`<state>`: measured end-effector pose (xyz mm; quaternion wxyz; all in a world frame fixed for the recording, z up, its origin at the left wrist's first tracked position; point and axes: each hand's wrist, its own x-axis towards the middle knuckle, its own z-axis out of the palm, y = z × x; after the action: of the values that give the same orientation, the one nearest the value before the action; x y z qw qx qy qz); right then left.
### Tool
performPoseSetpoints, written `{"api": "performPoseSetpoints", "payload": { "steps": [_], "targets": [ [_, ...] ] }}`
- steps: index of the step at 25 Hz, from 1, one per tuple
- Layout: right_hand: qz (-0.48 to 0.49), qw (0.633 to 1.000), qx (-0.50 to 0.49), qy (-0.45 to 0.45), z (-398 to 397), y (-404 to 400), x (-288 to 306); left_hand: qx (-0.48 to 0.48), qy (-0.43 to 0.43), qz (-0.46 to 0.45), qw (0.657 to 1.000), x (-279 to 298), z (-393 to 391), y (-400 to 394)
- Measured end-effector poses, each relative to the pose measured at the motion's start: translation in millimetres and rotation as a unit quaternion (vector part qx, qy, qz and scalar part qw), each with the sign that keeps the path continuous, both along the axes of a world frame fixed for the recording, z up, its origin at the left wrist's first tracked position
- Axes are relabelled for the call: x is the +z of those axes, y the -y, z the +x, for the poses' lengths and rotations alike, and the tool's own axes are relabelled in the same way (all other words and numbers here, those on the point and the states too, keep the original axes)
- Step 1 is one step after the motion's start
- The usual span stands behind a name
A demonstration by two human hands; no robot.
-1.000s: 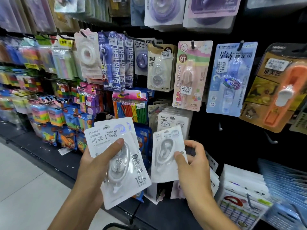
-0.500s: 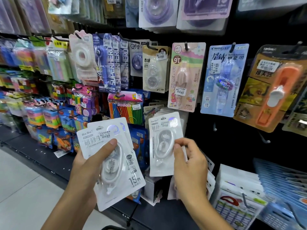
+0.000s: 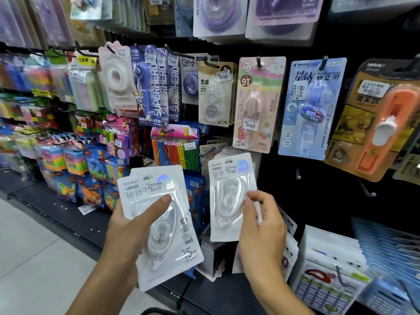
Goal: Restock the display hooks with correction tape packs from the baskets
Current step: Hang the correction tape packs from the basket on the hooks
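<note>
Shop shelves fill the view, with a black back wall [image 3: 318, 201] full of hooks and hanging packs. Down at the left is a pale floor [image 3: 34, 258].

The left hand [image 3: 127, 233] holds a small stack of white tape packs [image 3: 163, 226]. Its thumb lies across the front pack and its fingers curl behind the stack. The stack tilts a little, with its top leaning left. At least two more packs peek out behind the front one.

The right hand [image 3: 261, 228] pinches one white pack [image 3: 229, 196] by its right edge, thumb in front and fingers behind. This pack stands nearly upright. Its top sits right in front of a row of the same white packs [image 3: 227, 154] hanging on a hook [image 3: 205, 152]. I cannot tell if its hole is on the hook.

Above that row hang a tan pack [image 3: 214, 94], a pink pack [image 3: 259, 103] and a blue pack [image 3: 312, 108], each on its own hook. At the far right hangs an orange tool pack [image 3: 375, 123]. To the left are purple packs [image 3: 156, 85] and a pack with a clear tape roll [image 3: 116, 76]. Lower left is a bag of bright sticks [image 3: 175, 148].

At the bottom right, white packs [image 3: 327, 251] stand packed in rows, and blue packs [image 3: 391, 246] stand in rows beside them. I cannot tell what holds them. A thin black curve shows at the very bottom edge; it is too cut off to tell what it is.
</note>
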<state>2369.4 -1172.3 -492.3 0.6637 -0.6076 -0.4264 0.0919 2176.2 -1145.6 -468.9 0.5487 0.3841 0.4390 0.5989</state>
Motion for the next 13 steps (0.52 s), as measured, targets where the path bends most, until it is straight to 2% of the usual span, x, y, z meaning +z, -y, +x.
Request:
{"api": "performPoseSetpoints", "payload": {
  "steps": [2, 4, 7, 8, 9, 11, 13],
  "targets": [
    [0.015, 1.000, 0.003, -0.017, 4, -2, -3, 0.002, -0.003, 0.000, 1.000, 0, 1, 0],
    [-0.021, 0.999, 0.025, -0.007, 7, -2, -6, 0.009, -0.004, 0.000, 1.000, 0, 2, 0],
    [-0.203, 0.969, 0.071, 0.125, 6, 1, -11, 0.018, -0.007, 0.006, 1.000, -1, 3, 2],
    [-0.221, 0.958, 0.085, 0.160, 4, 3, -10, 0.018, -0.010, 0.009, 1.000, -1, 4, 2],
    [-0.205, 0.957, 0.126, 0.160, 1, 4, -7, 0.015, -0.013, 0.010, 1.000, -2, 6, 2],
    [-0.157, 0.946, 0.273, 0.080, -7, 8, 1, 0.002, -0.025, 0.011, 1.000, -5, 11, 4],
    [-0.159, 0.920, 0.342, 0.104, -14, 11, -2, -0.014, -0.041, 0.012, 0.999, -8, 17, 6]
  ]
}}
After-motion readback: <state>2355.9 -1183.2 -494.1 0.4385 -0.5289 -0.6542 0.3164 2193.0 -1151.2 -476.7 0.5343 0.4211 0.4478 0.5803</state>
